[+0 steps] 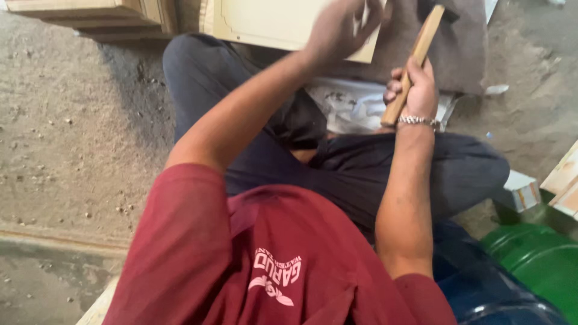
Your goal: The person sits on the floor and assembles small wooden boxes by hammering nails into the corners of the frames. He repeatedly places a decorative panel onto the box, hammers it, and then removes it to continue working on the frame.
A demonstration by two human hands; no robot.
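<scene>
Right hand (415,90) is closed firmly around a wooden hammer handle (415,63), head raised near the top of view. Left hand (340,27), blurred, fingers curled, rests on the pale wooden panel (271,24) beyond the knees; whether it pinches anything cannot be told. Advisable: keep fingers clear, strike squarely.

The one camera sat on my head, looking steeply down my chest and crossed legs (361,174) toward the floor (72,132). It was close: my fingers (394,84) fell high in the frame, my shirt (271,265) below them.
</scene>
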